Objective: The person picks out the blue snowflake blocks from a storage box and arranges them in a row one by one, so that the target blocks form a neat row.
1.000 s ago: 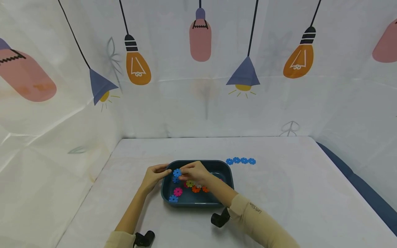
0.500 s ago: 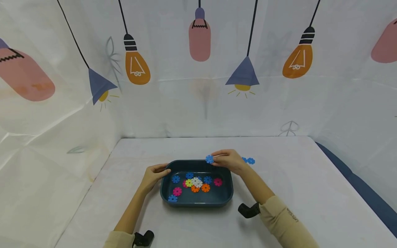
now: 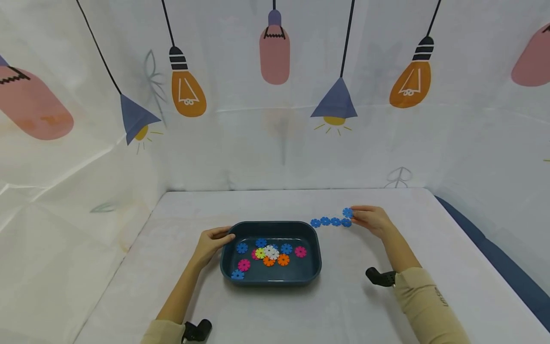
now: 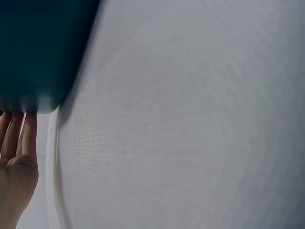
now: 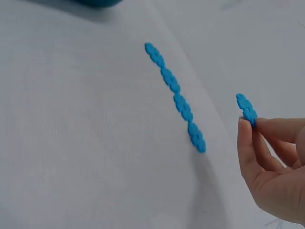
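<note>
My right hand (image 3: 375, 220) pinches a blue flower-shaped plastic piece (image 3: 347, 212) between thumb and fingertips, raised over the table. In the right wrist view, this piece is close beside the end of a row of several matching blue flower pieces (image 5: 183, 107) laid end to end. My left hand (image 3: 215, 243) holds the left rim of a dark teal tray (image 3: 275, 282), thumb at the edge and fingers against the outer wall, as the left wrist view shows. Inside the tray lie loose flower pieces in blue, pink, orange, yellow and white, such as a pink flower piece (image 3: 244, 265).
The tray stands on a white-covered table (image 3: 343, 306), left of the blue row. A white sheet (image 3: 240, 153) printed with lamps hangs behind the table. Black wrist cameras (image 3: 198, 329) are strapped at both cuffs.
My right hand has taken a blue flower piece out of the tray and carried it right, to the far right end of the row. My left hand has stayed at the tray's rim.
</note>
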The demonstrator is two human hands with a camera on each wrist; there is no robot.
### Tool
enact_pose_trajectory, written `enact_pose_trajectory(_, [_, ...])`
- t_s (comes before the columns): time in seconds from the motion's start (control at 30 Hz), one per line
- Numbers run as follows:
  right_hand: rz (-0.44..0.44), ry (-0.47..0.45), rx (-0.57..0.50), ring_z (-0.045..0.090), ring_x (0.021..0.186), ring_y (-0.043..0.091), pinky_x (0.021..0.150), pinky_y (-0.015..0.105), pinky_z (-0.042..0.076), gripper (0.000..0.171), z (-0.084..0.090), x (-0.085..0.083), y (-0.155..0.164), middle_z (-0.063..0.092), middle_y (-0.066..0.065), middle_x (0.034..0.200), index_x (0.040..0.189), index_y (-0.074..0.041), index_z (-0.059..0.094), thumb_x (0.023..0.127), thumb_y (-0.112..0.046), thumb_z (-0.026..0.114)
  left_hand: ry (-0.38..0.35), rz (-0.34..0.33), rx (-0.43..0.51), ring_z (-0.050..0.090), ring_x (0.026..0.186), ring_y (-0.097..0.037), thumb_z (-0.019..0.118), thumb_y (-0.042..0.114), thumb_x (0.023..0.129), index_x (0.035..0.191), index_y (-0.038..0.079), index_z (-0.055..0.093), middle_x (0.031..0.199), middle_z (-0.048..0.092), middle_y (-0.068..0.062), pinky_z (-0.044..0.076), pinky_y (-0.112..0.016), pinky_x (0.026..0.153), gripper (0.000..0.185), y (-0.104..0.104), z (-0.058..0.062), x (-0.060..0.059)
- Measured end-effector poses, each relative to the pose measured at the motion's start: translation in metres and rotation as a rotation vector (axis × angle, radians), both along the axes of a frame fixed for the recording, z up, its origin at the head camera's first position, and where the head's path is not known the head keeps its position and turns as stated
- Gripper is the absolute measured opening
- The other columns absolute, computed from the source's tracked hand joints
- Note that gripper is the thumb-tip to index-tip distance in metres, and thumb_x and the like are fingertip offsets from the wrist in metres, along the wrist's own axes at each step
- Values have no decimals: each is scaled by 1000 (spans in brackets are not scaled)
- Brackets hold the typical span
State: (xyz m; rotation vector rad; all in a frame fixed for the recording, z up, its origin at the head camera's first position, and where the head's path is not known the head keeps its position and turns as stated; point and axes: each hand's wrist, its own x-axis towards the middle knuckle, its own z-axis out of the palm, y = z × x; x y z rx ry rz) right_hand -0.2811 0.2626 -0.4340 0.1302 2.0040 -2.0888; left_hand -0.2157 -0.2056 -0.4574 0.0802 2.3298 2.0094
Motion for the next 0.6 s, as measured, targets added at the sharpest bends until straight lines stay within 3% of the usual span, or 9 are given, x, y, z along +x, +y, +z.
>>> enact_pose_trajectory(0.27, [-145,-34,129,65,68,6,68,21,55,41,-15,-1,26,65,-5,75,124,23,44,90,4,57,-7,4,1,64,90,-7,67,7,86,121,-11,57,118,60,-27,52,-25,84,41,0,-1,0])
enact_pose_trajectory(0.47, [-188,-54,220,65,59,6,61,19,54,27,-25,-2,29,65,-3,69,109,18,59,87,2,62,-1,-2,-6,64,92,-9,67,9,86,121,-11,57,118,60,-27,52,-25,84,41,0,-1,0])
enact_pose_trajectory(0.6, [-179,-26,246,64,59,5,60,19,54,32,-30,-3,27,66,-3,70,112,21,55,87,2,62,1,2,-3,64,92,-7,67,8,86,121,-11,57,118,60,-27,52,-24,83,41,0,0,0])
